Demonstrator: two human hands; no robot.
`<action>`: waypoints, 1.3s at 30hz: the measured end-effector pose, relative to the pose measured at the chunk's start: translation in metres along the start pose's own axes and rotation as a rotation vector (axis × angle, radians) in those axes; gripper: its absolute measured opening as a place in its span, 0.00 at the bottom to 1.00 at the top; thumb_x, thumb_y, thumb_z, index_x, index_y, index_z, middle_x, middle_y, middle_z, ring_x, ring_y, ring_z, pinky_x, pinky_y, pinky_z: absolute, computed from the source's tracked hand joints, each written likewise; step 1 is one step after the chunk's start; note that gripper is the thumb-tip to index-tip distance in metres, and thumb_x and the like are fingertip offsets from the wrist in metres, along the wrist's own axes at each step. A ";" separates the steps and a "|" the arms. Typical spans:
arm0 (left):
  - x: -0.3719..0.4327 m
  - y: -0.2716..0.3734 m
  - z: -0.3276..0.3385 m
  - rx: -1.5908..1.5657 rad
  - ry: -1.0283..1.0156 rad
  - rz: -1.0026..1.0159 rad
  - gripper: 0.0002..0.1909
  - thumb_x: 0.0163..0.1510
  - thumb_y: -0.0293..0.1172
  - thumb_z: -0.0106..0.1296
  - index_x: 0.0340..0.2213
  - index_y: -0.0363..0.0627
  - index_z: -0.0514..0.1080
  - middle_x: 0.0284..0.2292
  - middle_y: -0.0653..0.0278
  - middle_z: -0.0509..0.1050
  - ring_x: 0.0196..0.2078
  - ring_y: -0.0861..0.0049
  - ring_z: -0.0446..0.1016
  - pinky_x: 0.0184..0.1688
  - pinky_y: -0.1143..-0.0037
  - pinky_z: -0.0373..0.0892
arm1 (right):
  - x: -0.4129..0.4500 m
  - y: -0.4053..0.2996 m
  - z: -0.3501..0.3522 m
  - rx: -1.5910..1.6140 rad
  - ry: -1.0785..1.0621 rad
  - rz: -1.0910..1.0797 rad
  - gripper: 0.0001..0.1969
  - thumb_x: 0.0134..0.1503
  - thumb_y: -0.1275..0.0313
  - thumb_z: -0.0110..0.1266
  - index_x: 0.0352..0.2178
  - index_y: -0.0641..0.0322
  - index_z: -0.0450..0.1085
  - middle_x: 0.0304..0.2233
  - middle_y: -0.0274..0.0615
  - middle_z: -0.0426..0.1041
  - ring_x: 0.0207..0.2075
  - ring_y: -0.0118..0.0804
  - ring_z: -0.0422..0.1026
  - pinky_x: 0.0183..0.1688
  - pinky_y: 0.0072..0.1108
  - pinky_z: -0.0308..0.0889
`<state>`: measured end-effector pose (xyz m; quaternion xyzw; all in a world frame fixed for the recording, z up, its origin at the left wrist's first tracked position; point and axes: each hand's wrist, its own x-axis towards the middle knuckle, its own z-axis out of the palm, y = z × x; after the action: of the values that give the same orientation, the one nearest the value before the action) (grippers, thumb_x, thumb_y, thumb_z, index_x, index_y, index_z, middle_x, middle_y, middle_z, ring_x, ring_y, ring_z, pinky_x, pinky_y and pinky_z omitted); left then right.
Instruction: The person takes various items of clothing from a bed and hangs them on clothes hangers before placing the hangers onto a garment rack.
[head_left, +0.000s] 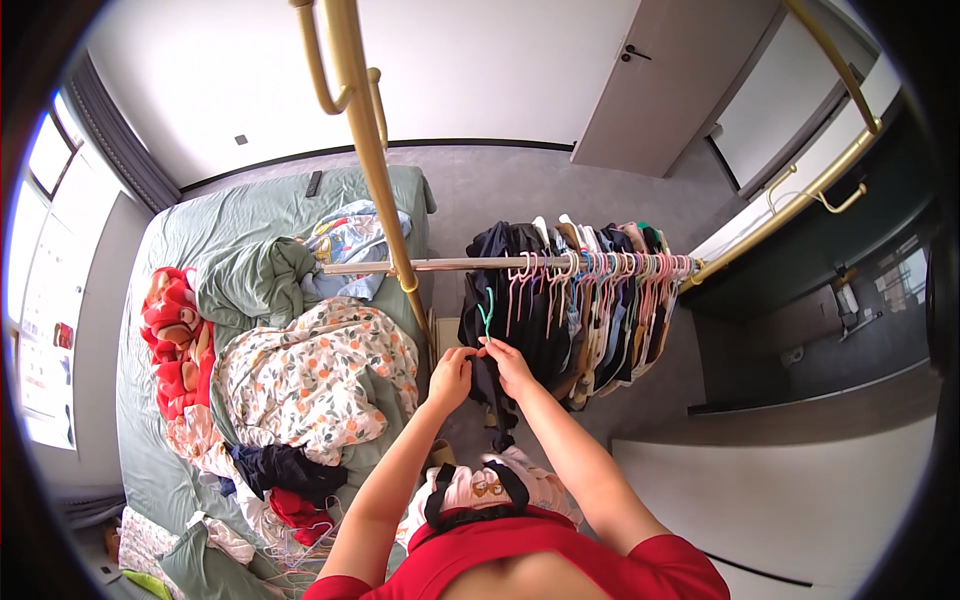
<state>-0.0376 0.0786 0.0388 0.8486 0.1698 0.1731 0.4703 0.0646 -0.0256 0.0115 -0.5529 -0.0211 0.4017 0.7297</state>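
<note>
In front of my waist, both hands meet at the lower end of a green clothes hanger (489, 315). My right hand (510, 367) pinches the hanger between thumb and fingertips. With its fingers bent, my left hand (451, 379) grips the upper edge of a dark garment (491, 390), which hangs down between my forearms. Part of the hanger is hidden by my fingers and the cloth. Just beyond them, many clothes (592, 322) hang close together on a metal rail (465, 264), on mostly pink and white hangers.
A gold-coloured rack post (375, 172) with hooks rises left of the rail. The bed (247, 202) on the left bears a fruit-patterned quilt (315, 375), a red blanket (180, 337), loose clothes and several hangers (300, 551). A dark cabinet (795, 330) stands at right.
</note>
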 end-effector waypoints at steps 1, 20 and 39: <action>0.007 0.004 0.006 0.035 0.002 -0.001 0.12 0.48 0.22 0.40 0.37 0.41 0.66 0.35 0.53 0.66 0.32 0.61 0.69 0.33 0.71 0.65 | 0.010 -0.005 -0.003 0.000 -0.007 0.006 0.13 0.54 0.69 0.46 0.40 0.62 0.67 0.28 0.32 0.70 0.34 0.23 0.65 0.40 0.15 0.58; 0.056 0.003 0.066 0.088 0.090 -0.260 0.11 0.45 0.24 0.43 0.34 0.44 0.67 0.35 0.55 0.66 0.39 0.59 0.66 0.40 0.69 0.64 | 0.169 -0.005 -0.077 -0.668 0.416 0.052 0.10 0.48 0.66 0.50 0.21 0.60 0.73 0.16 0.39 0.71 0.19 0.36 0.70 0.23 0.28 0.63; -0.188 -0.050 -0.030 0.011 0.579 -0.715 0.10 0.46 0.28 0.44 0.33 0.46 0.69 0.35 0.57 0.67 0.37 0.62 0.68 0.40 0.70 0.64 | 0.026 0.120 0.057 -0.995 -0.120 -0.601 0.12 0.39 0.83 0.42 0.29 0.65 0.67 0.30 0.43 0.66 0.33 0.38 0.67 0.37 0.23 0.64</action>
<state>-0.2233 0.0413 -0.0142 0.6560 0.5772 0.2290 0.4290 -0.0126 0.0434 -0.0757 -0.7752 -0.4045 0.1494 0.4617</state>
